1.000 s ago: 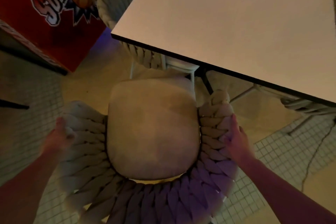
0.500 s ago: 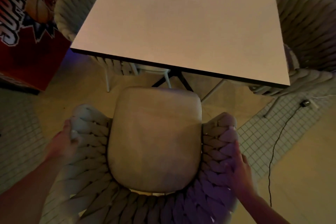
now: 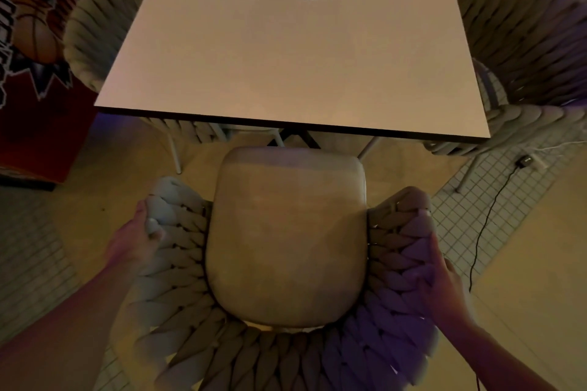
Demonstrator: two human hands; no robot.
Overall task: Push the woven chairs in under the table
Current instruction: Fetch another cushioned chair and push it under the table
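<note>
Mid-push: woven chair (image 3: 286, 263) squared to table (image 3: 295, 51), seat front just short of edge. Left hand (image 3: 133, 241), right hand (image 3: 444, 289) fingers clamped on woven arms. Next: shove straight forward.

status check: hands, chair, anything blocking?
Left hand and right hand both gripping near woven chair. Seat cushion front short of table edge, not yet under. Table legs ahead; path looks open.
</note>
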